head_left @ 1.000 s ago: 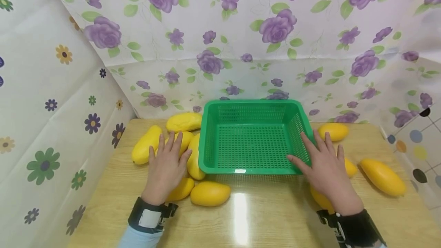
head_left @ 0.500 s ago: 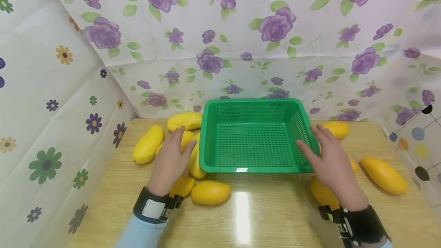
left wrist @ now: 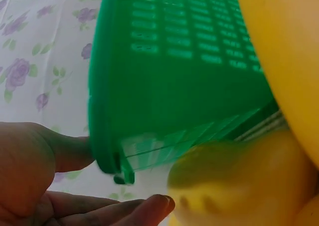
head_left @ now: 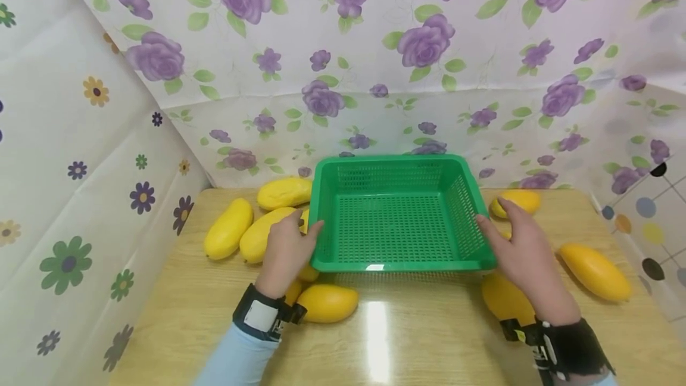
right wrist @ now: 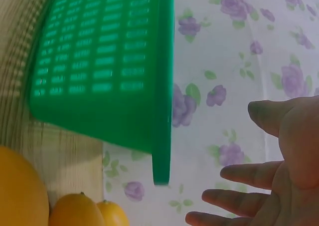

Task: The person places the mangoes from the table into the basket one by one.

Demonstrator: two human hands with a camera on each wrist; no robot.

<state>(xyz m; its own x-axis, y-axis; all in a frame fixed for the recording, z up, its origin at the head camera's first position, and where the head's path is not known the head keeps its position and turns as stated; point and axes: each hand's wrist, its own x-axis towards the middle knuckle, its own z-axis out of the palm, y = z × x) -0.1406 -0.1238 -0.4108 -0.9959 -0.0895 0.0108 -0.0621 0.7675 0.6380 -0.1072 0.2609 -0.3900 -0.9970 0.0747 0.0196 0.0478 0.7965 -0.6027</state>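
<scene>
Booth-like place: floral hangings (head_left: 375,118), wood-grain table (head_left: 429,332)

The green basket (head_left: 429,266) looks like moulded plastic, smooth and glossy on the rim, where a white glint sits, with walls and base pierced into a mesh. The counter (head_left: 429,332) has a pale wood-grain face, polished enough to mirror a bright streak of light. The yellow fruit (head_left: 328,304) are smooth-skinned with a soft sheen. The rose-printed sheet (head_left: 375,55) looks like thin, creased cloth; the light blue sleeve (head_left: 236,353) is matt fabric, and the right wristband (head_left: 576,347) dull black.
</scene>
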